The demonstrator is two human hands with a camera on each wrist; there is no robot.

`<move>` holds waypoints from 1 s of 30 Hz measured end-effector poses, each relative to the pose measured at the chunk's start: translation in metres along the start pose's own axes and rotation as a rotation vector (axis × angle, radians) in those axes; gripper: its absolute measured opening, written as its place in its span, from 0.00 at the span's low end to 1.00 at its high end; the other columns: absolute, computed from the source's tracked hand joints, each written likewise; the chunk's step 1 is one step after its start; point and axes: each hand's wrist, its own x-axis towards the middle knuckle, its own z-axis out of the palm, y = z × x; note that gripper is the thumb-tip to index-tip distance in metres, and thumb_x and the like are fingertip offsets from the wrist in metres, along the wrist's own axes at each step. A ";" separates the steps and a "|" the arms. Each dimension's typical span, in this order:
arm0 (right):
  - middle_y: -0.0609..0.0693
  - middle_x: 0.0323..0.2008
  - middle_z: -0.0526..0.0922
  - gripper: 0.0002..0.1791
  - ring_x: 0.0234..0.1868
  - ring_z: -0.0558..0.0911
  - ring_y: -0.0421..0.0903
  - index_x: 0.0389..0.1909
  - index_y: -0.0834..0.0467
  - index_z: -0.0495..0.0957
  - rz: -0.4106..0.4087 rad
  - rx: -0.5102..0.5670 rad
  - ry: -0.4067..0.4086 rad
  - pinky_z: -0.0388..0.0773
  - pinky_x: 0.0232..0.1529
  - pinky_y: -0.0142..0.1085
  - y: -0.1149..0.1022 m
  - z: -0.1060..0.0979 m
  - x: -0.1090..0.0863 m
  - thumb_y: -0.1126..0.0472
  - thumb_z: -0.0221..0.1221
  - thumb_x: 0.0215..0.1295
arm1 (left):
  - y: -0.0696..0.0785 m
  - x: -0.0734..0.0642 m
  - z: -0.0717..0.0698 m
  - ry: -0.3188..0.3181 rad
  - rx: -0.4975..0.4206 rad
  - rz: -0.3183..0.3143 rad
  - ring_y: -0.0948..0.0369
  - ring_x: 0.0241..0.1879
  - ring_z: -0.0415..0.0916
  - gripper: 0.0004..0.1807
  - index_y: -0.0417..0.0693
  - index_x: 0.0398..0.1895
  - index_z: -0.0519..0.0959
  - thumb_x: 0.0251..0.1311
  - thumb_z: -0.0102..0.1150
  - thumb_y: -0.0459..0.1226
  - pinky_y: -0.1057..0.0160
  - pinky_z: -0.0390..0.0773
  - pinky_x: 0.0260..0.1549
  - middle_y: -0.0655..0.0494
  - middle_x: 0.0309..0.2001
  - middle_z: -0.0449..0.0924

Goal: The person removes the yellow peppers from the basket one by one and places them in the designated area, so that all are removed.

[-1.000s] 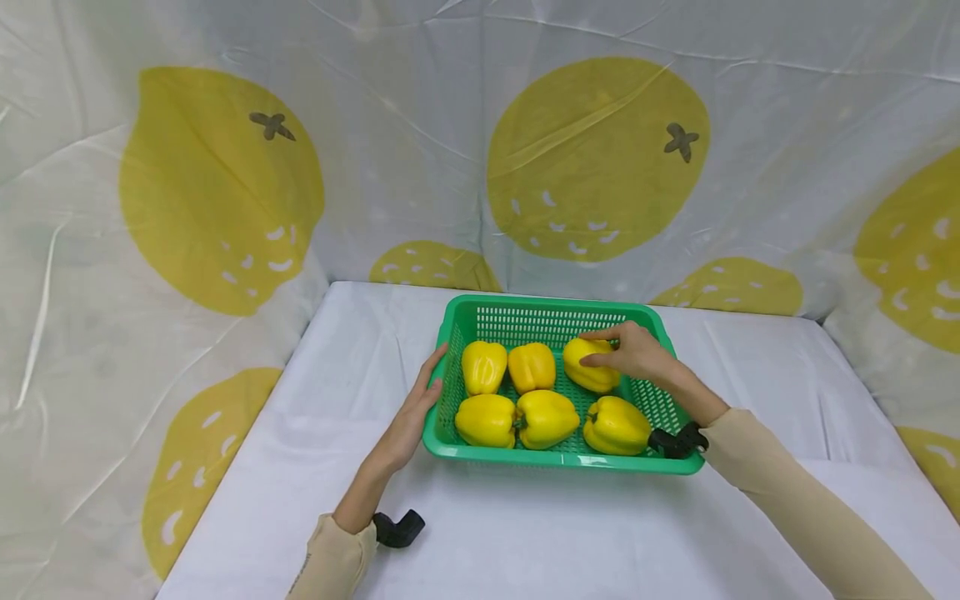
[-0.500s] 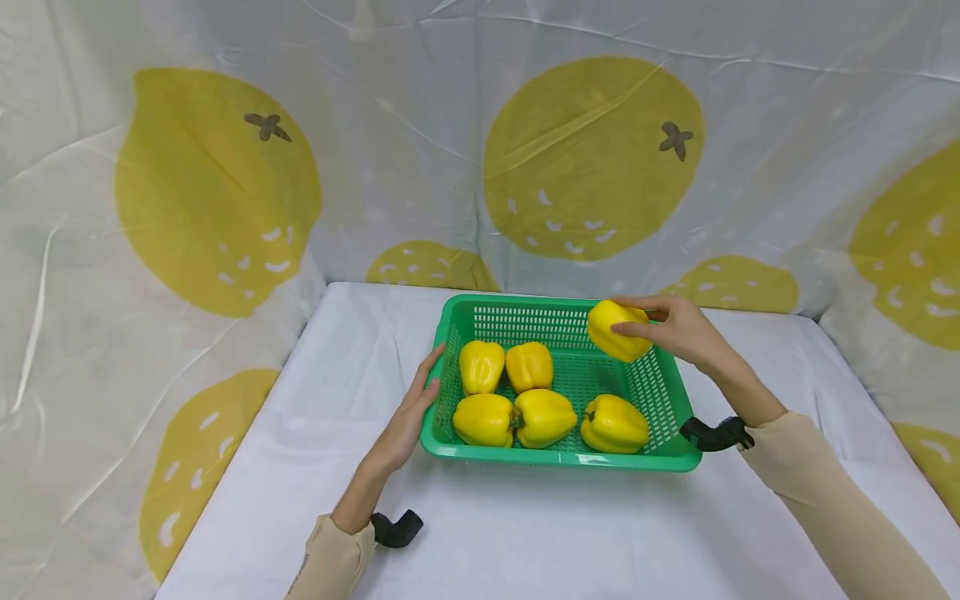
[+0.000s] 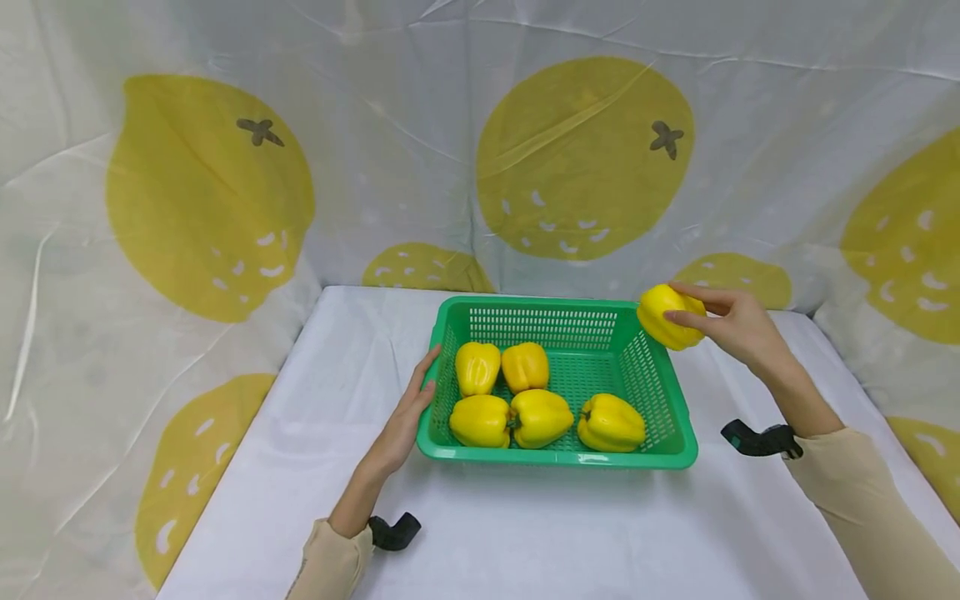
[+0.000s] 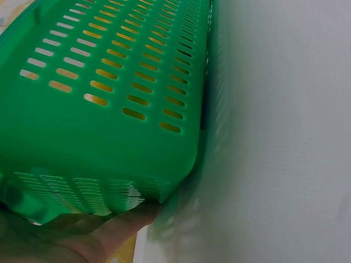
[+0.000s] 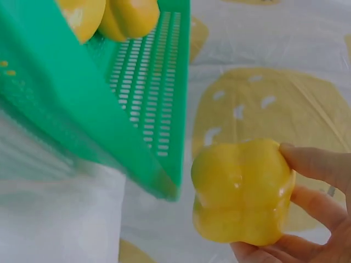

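Observation:
My right hand [image 3: 742,327] grips a yellow bell pepper [image 3: 657,305] between thumb and fingers, held up at the back right corner of a green plastic basket [image 3: 558,457]. In the right wrist view the lobed end of this bell pepper [image 5: 238,192] faces the camera, beside the basket's rim. My left hand [image 3: 405,415] rests against the basket's left end with its fingers extended. Seen from the left wrist, its fingers [image 4: 123,224] lie along the slotted end wall. Inside the basket lie several more yellow bell peppers, among them one alone [image 3: 612,423] at the front right.
A white cloth [image 3: 555,533] covers the table under the basket. Behind and beside it hangs a pale curtain [image 3: 405,100] printed with large lemons. Black wrist mounts [image 3: 761,439] stick out from both forearms.
My right hand has lifted the bell pepper out of its place in the back right of the basket and carried it rightward to the corner. The left hand stays at the basket's left end.

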 end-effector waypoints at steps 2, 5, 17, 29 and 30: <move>0.63 0.78 0.64 0.41 0.77 0.60 0.72 0.77 0.50 0.67 0.021 -0.008 0.019 0.59 0.66 0.76 0.005 -0.004 -0.001 0.38 0.65 0.68 | -0.001 0.000 0.000 0.002 0.000 0.000 0.48 0.84 0.33 0.29 0.71 0.84 0.42 0.84 0.26 0.50 0.31 0.37 0.78 0.56 0.86 0.34; 0.63 0.77 0.64 0.43 0.76 0.60 0.73 0.77 0.51 0.66 0.045 -0.018 0.058 0.59 0.65 0.77 0.013 -0.009 -0.003 0.36 0.64 0.68 | -0.001 0.000 -0.001 0.004 0.005 0.001 0.48 0.84 0.32 0.29 0.71 0.84 0.42 0.84 0.26 0.50 0.31 0.36 0.78 0.56 0.86 0.34; 0.67 0.75 0.67 0.42 0.73 0.65 0.71 0.76 0.55 0.68 0.072 -0.037 0.176 0.69 0.63 0.60 0.062 -0.009 0.001 0.36 0.63 0.69 | -0.002 -0.001 -0.001 0.006 0.013 0.003 0.48 0.84 0.32 0.29 0.70 0.84 0.42 0.84 0.25 0.51 0.31 0.35 0.78 0.56 0.86 0.34; 0.73 0.78 0.55 0.43 0.73 0.59 0.76 0.78 0.53 0.61 0.248 -0.007 0.174 0.60 0.69 0.72 0.106 0.001 0.006 0.34 0.58 0.72 | -0.003 0.000 0.000 0.009 0.023 0.006 0.48 0.84 0.32 0.29 0.69 0.85 0.42 0.84 0.25 0.50 0.31 0.36 0.78 0.56 0.86 0.34; 0.73 0.78 0.55 0.43 0.74 0.58 0.76 0.78 0.53 0.61 0.254 -0.004 0.174 0.60 0.70 0.72 0.109 0.002 0.006 0.34 0.58 0.71 | -0.002 0.001 0.000 0.010 0.024 0.005 0.48 0.84 0.32 0.29 0.69 0.85 0.42 0.84 0.25 0.50 0.31 0.36 0.78 0.56 0.86 0.34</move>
